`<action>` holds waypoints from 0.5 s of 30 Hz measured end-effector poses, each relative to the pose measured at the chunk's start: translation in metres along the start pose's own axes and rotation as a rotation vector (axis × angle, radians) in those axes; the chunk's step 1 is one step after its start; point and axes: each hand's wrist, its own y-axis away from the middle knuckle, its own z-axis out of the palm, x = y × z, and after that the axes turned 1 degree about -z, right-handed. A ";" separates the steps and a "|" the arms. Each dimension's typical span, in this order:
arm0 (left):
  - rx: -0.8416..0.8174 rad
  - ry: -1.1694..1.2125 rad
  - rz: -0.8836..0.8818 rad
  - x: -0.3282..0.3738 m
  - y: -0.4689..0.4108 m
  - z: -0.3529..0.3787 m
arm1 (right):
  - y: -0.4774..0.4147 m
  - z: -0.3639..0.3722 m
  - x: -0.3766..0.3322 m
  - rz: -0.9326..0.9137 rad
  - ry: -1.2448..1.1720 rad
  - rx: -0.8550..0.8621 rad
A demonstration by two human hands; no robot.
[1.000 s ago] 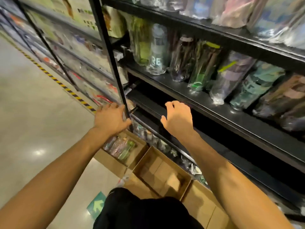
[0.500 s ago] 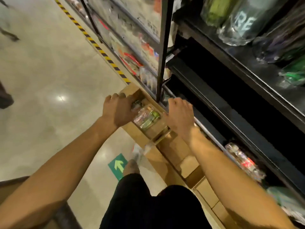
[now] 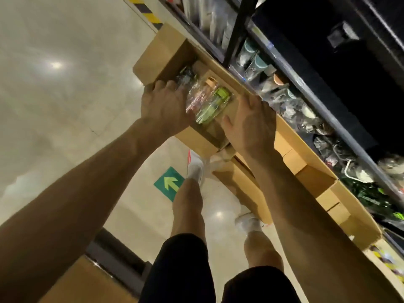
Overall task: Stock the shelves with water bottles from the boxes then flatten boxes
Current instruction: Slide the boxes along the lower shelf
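Head view, left to right.

Surroundings:
- Pale glossy floor.
- Dark frame at lower left, with cardboard under it.
- Striped tape at the top, along the shelf foot.
- Green arrow on the floor.
- Two white shoes.
- Black post rising just behind the box.
- Empty boxes in a row against the shelf.
- Shelf along the right, its low tier crowded with wrapped stock.

Edges and room:
- Box is low by the shelf foot, with its far wall close against the shelf.
- Whether it rests on the floor cannot be told.
- Bare floor lies along its left side.
- The empty boxes close off its right end.

Bottles: a few, plastic-wrapped, lying in the box between both hands.

Left hand: fingers curled over the box's left rim, palm just beside the bottles.

Right hand: fingers stretched and slightly spread on the box's right rim, thumb out toward the bottles.
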 end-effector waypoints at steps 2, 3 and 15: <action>-0.015 -0.021 0.011 -0.008 -0.033 0.031 | -0.020 0.039 -0.004 0.026 -0.031 -0.023; -0.025 -0.018 0.011 -0.012 -0.048 0.048 | -0.029 0.061 -0.005 0.038 -0.049 -0.040; -0.198 0.127 -0.031 -0.086 -0.214 0.221 | -0.113 0.289 -0.003 0.214 -0.113 -0.153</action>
